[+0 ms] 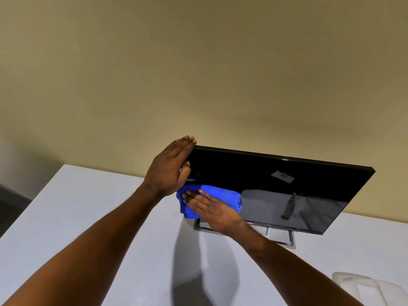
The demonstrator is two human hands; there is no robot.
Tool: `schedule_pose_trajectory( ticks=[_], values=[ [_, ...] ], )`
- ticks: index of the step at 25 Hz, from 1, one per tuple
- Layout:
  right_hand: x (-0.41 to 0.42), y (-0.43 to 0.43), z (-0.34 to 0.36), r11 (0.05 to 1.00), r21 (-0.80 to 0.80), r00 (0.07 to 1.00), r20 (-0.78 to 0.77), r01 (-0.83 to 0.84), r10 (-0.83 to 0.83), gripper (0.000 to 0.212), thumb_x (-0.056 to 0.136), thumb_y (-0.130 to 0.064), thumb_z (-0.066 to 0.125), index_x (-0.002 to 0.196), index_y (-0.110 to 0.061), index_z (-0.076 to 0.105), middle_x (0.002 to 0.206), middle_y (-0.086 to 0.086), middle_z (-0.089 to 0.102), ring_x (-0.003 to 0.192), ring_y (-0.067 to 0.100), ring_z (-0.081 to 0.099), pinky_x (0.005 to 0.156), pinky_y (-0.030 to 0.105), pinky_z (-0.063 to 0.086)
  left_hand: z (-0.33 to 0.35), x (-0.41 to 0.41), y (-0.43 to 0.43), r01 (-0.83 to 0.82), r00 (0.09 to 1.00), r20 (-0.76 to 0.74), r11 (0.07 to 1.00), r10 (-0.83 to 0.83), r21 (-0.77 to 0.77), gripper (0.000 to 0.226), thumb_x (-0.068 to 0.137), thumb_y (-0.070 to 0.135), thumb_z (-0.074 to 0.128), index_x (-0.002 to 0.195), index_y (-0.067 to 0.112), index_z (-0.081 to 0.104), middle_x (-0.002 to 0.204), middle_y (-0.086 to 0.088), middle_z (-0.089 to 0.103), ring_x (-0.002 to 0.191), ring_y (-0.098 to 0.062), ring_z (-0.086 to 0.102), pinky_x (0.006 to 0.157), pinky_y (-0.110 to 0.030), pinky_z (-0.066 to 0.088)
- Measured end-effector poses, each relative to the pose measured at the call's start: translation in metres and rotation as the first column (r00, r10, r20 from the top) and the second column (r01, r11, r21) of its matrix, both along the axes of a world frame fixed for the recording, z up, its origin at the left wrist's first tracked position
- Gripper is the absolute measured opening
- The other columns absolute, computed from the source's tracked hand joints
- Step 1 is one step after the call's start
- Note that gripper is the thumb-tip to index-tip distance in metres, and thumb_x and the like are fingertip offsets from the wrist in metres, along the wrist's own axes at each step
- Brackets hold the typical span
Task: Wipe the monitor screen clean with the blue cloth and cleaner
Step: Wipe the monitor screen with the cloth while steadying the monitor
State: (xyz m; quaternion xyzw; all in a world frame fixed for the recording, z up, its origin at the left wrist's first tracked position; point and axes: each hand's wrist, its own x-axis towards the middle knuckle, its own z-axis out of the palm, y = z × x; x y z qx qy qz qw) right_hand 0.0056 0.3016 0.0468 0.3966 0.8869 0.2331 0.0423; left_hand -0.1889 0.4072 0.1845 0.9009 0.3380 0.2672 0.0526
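A black monitor (276, 186) stands on a white table (88, 217), its dark screen reflecting the room. My left hand (170, 166) grips the monitor's upper left corner, fingers over the top edge and thumb on the front. My right hand (212, 208) lies flat on a folded blue cloth (225, 195) and presses it against the lower left part of the screen. The cloth hangs a little past the monitor's left edge. No cleaner bottle shows directly; a dark bottle-like shape appears only as a reflection in the screen.
The monitor's grey frame stand (287, 239) rests on the table behind my right wrist. A white plastic object (364, 286) lies at the table's near right. A beige wall (198, 74) rises right behind the monitor. The table's left edge drops toward a darker floor.
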Motion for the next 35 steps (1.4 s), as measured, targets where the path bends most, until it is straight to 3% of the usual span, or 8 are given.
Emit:
schedule_pose_trajectory(
  ticks=[2, 5, 9, 13, 17, 25, 31, 35],
  values=[
    [0.020, -0.013, -0.008, 0.999, 0.016, 0.995, 0.094, -0.028, 0.026, 0.077, 0.092, -0.004, 0.036, 0.166, -0.007, 0.016, 0.176, 0.009, 0.012, 0.162, 0.024, 0.016, 0.131, 0.046, -0.011, -0.002, 0.002, -0.001, -0.017, 1.000, 0.014, 1.000, 0.017, 0.015, 0.060, 0.094, 0.020, 0.040, 0.151, 0.007, 0.053, 0.158, -0.009, 0.052, 0.150, -0.025, 0.046, 0.125, -0.038, 0.036],
    [0.056, -0.027, -0.003, 0.999, 0.048, 0.996, 0.084, -0.019, 0.015, 0.081, 0.091, 0.003, 0.035, 0.167, -0.007, 0.009, 0.177, 0.008, 0.002, 0.164, 0.025, 0.006, 0.132, 0.044, 0.000, -0.002, 0.004, -0.001, -0.035, 0.999, 0.029, 0.999, 0.034, 0.024, 0.059, 0.094, 0.020, 0.040, 0.149, 0.007, 0.056, 0.156, -0.009, 0.055, 0.149, -0.025, 0.048, 0.124, -0.039, 0.038],
    [0.101, -0.042, 0.022, 0.980, 0.133, 0.989, -0.023, 0.145, -0.143, 0.088, 0.083, 0.009, 0.030, 0.167, -0.010, 0.010, 0.177, 0.005, 0.003, 0.164, 0.023, 0.002, 0.133, 0.044, -0.005, 0.000, 0.004, -0.002, -0.045, 0.999, 0.032, 0.999, 0.044, 0.018, 0.060, 0.093, 0.021, 0.040, 0.149, 0.007, 0.056, 0.156, -0.009, 0.055, 0.148, -0.025, 0.048, 0.124, -0.039, 0.038],
    [0.144, -0.060, 0.040, 0.909, 0.152, 0.918, -0.156, 0.387, -0.365, 0.097, 0.084, -0.004, 0.054, 0.168, -0.015, 0.007, 0.177, 0.001, 0.000, 0.164, 0.021, -0.003, 0.132, 0.046, -0.007, 0.001, 0.005, -0.005, -0.047, 0.998, 0.035, 0.999, 0.047, 0.014, 0.060, 0.093, 0.021, 0.040, 0.150, 0.007, 0.056, 0.156, -0.009, 0.054, 0.149, -0.026, 0.047, 0.125, -0.040, 0.037],
    [0.121, -0.056, 0.030, 0.894, 0.154, 0.890, -0.260, 0.422, -0.375, 0.094, 0.082, -0.002, 0.040, 0.168, -0.016, 0.004, 0.177, 0.001, -0.003, 0.164, 0.022, -0.003, 0.132, 0.048, -0.008, -0.001, 0.006, -0.008, -0.053, 0.996, 0.071, 0.999, 0.053, 0.001, 0.060, 0.093, 0.019, 0.041, 0.149, 0.004, 0.056, 0.156, -0.010, 0.055, 0.150, -0.026, 0.046, 0.124, -0.044, 0.039],
    [0.014, -0.029, -0.022, 0.981, -0.129, 0.965, -0.202, 0.145, -0.169, 0.082, 0.088, 0.003, 0.022, 0.168, -0.011, 0.010, 0.177, 0.005, 0.002, 0.164, 0.023, 0.003, 0.132, 0.044, -0.006, -0.004, 0.004, -0.007, -0.042, 0.995, 0.090, 0.999, 0.040, 0.018, 0.058, 0.094, 0.017, 0.042, 0.149, 0.004, 0.056, 0.155, -0.010, 0.056, 0.149, -0.026, 0.047, 0.121, -0.045, 0.042],
    [-0.027, -0.019, -0.047, 0.973, -0.229, 0.995, -0.103, -0.011, -0.013, 0.075, 0.095, -0.004, 0.029, 0.167, -0.012, 0.012, 0.176, 0.005, 0.007, 0.162, 0.018, 0.011, 0.129, 0.038, -0.004, -0.005, 0.005, -0.008, -0.037, 0.994, 0.098, 0.999, 0.037, -0.006, 0.059, 0.092, 0.017, 0.043, 0.149, 0.004, 0.055, 0.155, -0.010, 0.055, 0.151, -0.025, 0.045, 0.122, -0.045, 0.041],
    [-0.014, -0.025, -0.051, 0.976, -0.216, 0.994, -0.108, -0.028, 0.005, 0.068, 0.099, -0.007, 0.027, 0.167, -0.011, 0.019, 0.175, 0.005, 0.014, 0.161, 0.017, 0.016, 0.131, 0.035, 0.014, -0.002, 0.004, -0.007, -0.024, 0.996, 0.086, 1.000, 0.024, 0.003, 0.060, 0.092, 0.017, 0.042, 0.149, 0.004, 0.055, 0.156, -0.010, 0.055, 0.150, -0.026, 0.046, 0.121, -0.047, 0.041]
  ],
)
